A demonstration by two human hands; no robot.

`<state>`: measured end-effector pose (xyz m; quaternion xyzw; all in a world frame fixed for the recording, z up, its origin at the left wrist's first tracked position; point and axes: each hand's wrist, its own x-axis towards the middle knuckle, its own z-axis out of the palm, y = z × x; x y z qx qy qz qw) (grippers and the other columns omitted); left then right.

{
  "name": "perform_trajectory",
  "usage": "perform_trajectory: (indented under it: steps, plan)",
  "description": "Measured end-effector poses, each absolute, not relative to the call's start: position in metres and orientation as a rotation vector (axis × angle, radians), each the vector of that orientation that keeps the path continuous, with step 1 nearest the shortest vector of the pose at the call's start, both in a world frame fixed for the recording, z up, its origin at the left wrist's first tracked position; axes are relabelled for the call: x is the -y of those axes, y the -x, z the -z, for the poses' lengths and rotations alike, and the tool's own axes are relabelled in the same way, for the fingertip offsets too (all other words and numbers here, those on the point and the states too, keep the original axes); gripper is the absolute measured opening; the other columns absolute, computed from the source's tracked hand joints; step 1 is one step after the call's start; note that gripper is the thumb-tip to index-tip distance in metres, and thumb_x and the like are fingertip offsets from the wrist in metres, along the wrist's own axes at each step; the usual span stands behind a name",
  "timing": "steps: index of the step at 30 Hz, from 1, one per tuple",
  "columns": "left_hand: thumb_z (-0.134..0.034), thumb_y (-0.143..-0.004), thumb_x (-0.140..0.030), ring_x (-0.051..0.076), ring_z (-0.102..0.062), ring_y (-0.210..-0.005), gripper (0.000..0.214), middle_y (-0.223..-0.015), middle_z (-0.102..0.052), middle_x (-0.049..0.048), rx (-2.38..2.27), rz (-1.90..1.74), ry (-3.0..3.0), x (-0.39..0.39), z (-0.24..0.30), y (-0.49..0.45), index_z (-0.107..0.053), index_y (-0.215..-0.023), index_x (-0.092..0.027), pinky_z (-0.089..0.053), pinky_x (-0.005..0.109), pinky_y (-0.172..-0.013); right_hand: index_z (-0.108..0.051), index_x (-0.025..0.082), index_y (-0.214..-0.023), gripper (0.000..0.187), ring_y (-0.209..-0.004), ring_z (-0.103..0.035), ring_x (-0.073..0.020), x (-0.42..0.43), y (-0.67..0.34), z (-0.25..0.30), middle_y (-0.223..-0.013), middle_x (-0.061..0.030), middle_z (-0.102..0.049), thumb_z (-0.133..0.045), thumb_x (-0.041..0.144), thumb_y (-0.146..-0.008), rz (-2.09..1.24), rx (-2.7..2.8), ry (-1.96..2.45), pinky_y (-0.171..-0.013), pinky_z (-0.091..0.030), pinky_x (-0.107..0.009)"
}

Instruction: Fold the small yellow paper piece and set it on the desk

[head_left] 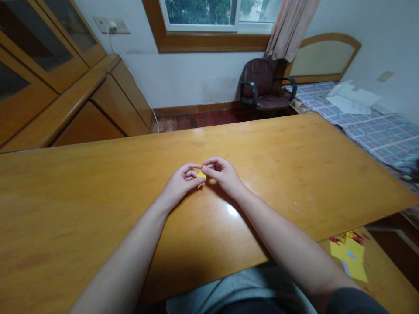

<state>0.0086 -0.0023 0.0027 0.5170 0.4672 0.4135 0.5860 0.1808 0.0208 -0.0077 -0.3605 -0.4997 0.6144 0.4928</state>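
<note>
A small folded piece of yellow paper [200, 175] is pinched between both my hands just above the middle of the wooden table [98, 196]. My left hand [181, 183] curls its fingers round the paper's left side. My right hand [222, 173] grips the paper's right side with thumb and fingertips. Most of the paper is hidden by my fingers.
Yellow paper sheets [351, 257] lie on a lower surface at the bottom right. A dark office chair [262, 87] stands beyond the table under the window. A bed [376, 126] lies on the right, wooden cabinets [65, 87] on the left.
</note>
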Motion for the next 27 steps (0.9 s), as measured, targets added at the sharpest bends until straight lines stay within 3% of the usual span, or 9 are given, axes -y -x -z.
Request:
perform_trajectory:
  steps: [10, 13, 17, 22, 27]
  plan:
    - [-0.081, -0.068, -0.033, 0.014, -0.064, -0.066, 0.045, -0.07, -0.066, -0.0039, -1.117, -1.005, -1.218, 0.0029, -0.0027, -0.0115, -0.057, -0.104, -0.02, -0.048, 0.026, -0.068, -0.065, 0.02, -0.088, 0.033, -0.067, -0.057, -0.0112, -0.0205, -0.1801, 0.0028, -0.073, 0.0021, -0.065, -0.081, 0.038, -0.066, -1.493, 1.18, 0.88, -0.066, -0.046, -0.026]
    - [-0.079, -0.071, -0.035, 0.015, -0.065, -0.071, 0.042, -0.071, -0.066, -0.0032, -1.098, -1.017, -1.229, 0.0034, -0.0032, -0.0114, -0.058, -0.104, -0.02, -0.048, 0.028, -0.074, -0.066, 0.02, -0.088, 0.032, -0.065, -0.056, -0.0107, -0.0212, -0.1811, 0.0033, -0.073, 0.0027, -0.064, -0.081, 0.038, -0.066, -1.484, 1.16, 0.888, -0.065, -0.045, -0.025]
    - [-0.075, -0.075, -0.038, 0.014, -0.063, -0.066, 0.034, -0.069, -0.067, -0.0023, -1.085, -1.02, -1.212, 0.0039, -0.0047, -0.0112, -0.059, -0.099, -0.019, -0.047, 0.027, -0.069, -0.066, 0.02, -0.089, 0.03, -0.066, -0.057, -0.0101, -0.0215, -0.182, 0.0048, -0.074, 0.0028, -0.065, -0.08, 0.035, -0.068, -1.507, 1.155, 0.881, -0.067, -0.045, -0.025]
    - [-0.074, -0.077, -0.035, 0.013, -0.058, -0.057, 0.042, -0.066, -0.065, -0.0044, -1.103, -1.055, -1.196, 0.0047, -0.0046, -0.012, -0.052, -0.11, -0.021, -0.041, 0.024, -0.056, -0.068, 0.019, -0.09, 0.028, -0.068, -0.059, -0.0108, -0.0225, -0.1818, 0.0074, -0.073, 0.0019, -0.065, -0.075, 0.041, -0.075, -1.521, 1.127, 0.88, -0.068, -0.047, -0.025]
    - [-0.074, -0.076, -0.032, 0.012, -0.059, -0.061, 0.047, -0.066, -0.063, -0.0062, -1.113, -1.105, -1.193, 0.0048, -0.0034, -0.0129, -0.051, -0.115, -0.022, -0.042, 0.023, -0.06, -0.066, 0.02, -0.094, 0.029, -0.068, -0.06, -0.0106, -0.0215, -0.182, 0.0073, -0.073, 0.002, -0.065, -0.073, 0.042, -0.076, -1.591, 1.079, 0.852, -0.068, -0.048, -0.025]
